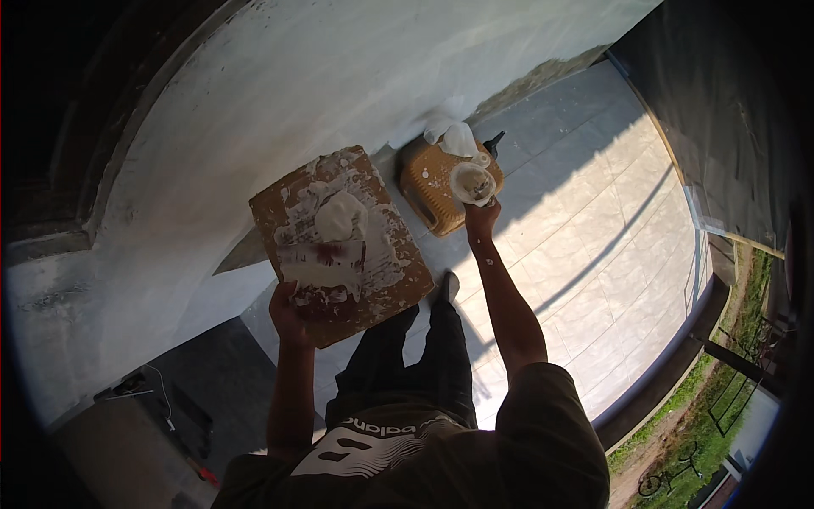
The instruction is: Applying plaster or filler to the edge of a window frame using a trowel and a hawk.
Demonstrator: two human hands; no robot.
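My left hand [289, 316] is closed on the near left edge of a brown board [405, 293]. A white mound of paste [341, 216] sits on the board, with smears of it spread all around. A flat pale band lies across the board near my thumb; whether it is a blade or more paste I cannot tell. My right arm reaches out ahead, and my right hand [483, 218] grips a small white tub [473, 184] by its near side. Some greyish paste shows inside the tub. It is at a brown plastic stool [431, 188]; I cannot tell if it rests there.
A crumpled white bag [458, 139] and a black-handled thing [494, 142] are at the stool's far side. Along the left runs a pale wall [212, 153]. Grey tiles [585, 246] cover the floor, partly sunlit. A low dark edge [661, 373] borders grass at right.
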